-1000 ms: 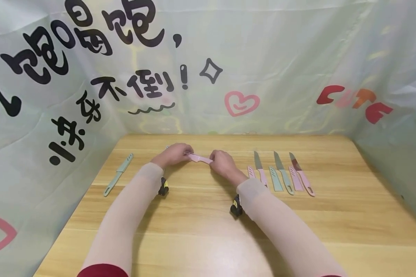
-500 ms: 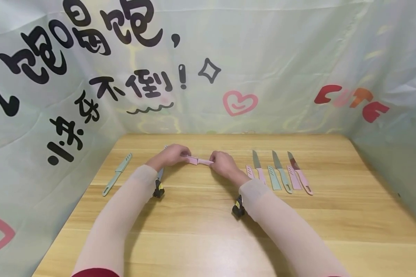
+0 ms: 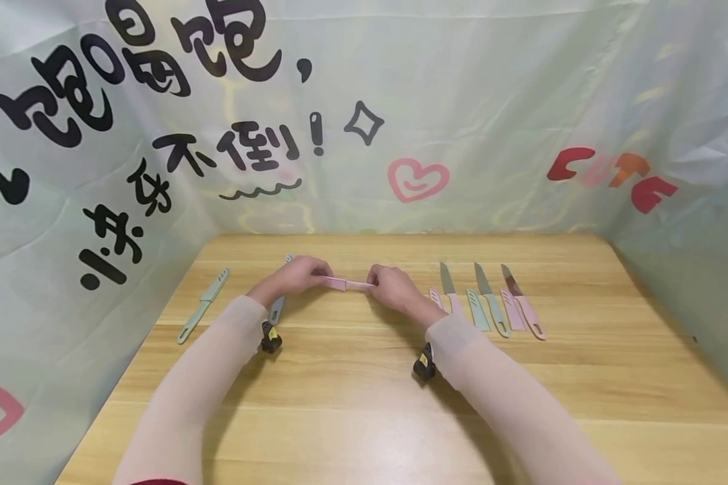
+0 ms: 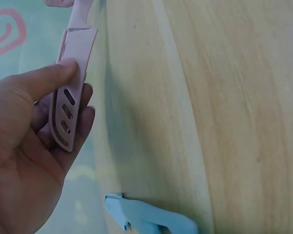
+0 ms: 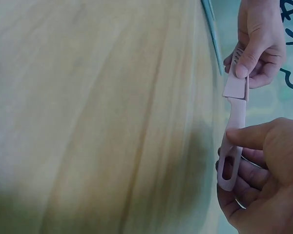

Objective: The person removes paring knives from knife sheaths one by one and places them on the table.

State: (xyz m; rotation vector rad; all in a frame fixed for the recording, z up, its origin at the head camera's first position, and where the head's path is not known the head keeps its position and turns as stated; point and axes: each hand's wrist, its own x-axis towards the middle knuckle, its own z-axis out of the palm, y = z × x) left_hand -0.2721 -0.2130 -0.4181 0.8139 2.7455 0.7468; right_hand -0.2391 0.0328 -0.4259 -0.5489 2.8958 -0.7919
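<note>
In the head view my left hand (image 3: 303, 274) and right hand (image 3: 394, 288) hold the two ends of one pink knife above the table. The left thumb and fingers pinch its pink slotted sheath (image 4: 80, 48). My right hand grips the pink handle (image 5: 237, 114), which has a long hole near its end. The handle meets the mouth of the sheath, and no bare blade shows. Beneath my left wrist lies a light-blue item (image 4: 151, 214), partly hidden by the arm in the head view.
A sheathed green knife (image 3: 203, 306) lies at the left of the wooden table (image 3: 340, 391). At right lie a green knife (image 3: 491, 300), a pink knife (image 3: 524, 303) and another pink knife (image 3: 449, 286), blades bare, each beside a sheath. Printed cloth (image 3: 491, 101) walls the table.
The pink handle and sheath have come into line and sit more level. My left hand and forearm have shifted slightly left and down, uncovering more of the light-blue item.
</note>
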